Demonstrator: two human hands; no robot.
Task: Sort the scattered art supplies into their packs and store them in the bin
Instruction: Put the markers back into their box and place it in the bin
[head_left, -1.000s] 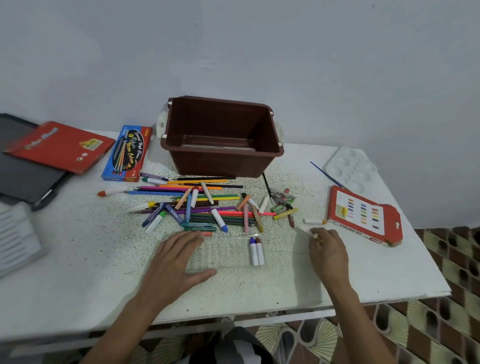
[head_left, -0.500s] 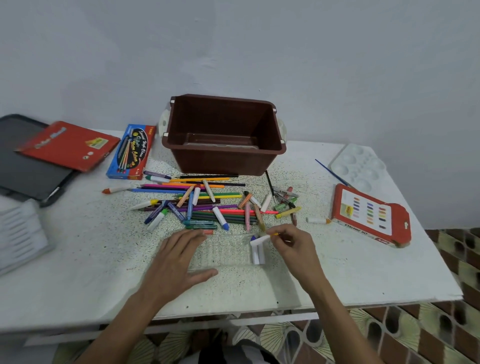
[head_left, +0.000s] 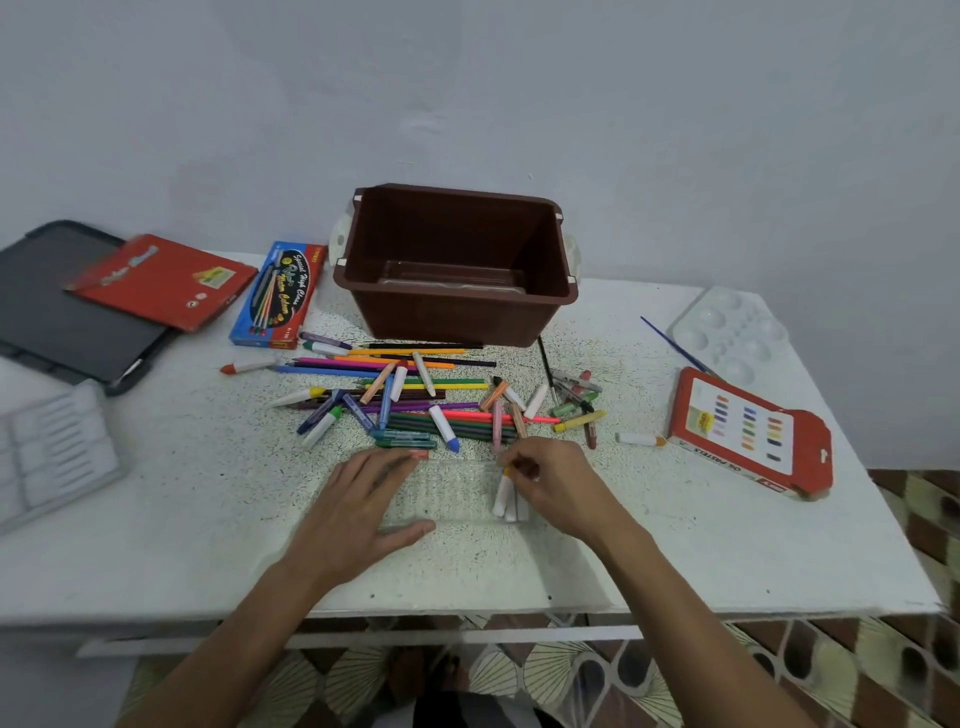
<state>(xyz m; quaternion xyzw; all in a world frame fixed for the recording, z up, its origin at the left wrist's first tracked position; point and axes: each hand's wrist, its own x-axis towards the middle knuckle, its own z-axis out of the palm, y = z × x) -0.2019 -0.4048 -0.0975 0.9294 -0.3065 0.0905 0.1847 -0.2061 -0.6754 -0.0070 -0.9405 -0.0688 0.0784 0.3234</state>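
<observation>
A clear plastic tray (head_left: 457, 488) lies at the near middle of the white table (head_left: 727, 561). My left hand (head_left: 358, 512) rests flat on the tray's left end, fingers spread. My right hand (head_left: 553, 486) pinches a white-wrapped pastel (head_left: 503, 493) at the tray's right end, beside two other white pastels lying in it. A heap of coloured pencils, markers and pastels (head_left: 415, 400) is scattered just beyond the tray. The brown bin (head_left: 457, 265) stands behind the heap.
A red oil-pastel pack (head_left: 750, 431) and a white palette (head_left: 730, 332) with a blue brush (head_left: 670, 343) lie at right. One loose pastel (head_left: 639, 440) lies near the pack. A blue pencil box (head_left: 280, 293), a red folder (head_left: 161, 280) and a dark case (head_left: 57, 306) lie at left.
My right hand picked up a white pastel from the right of the tray, carried it left and now sets it down among the pastels in the tray. My left hand stayed put.
</observation>
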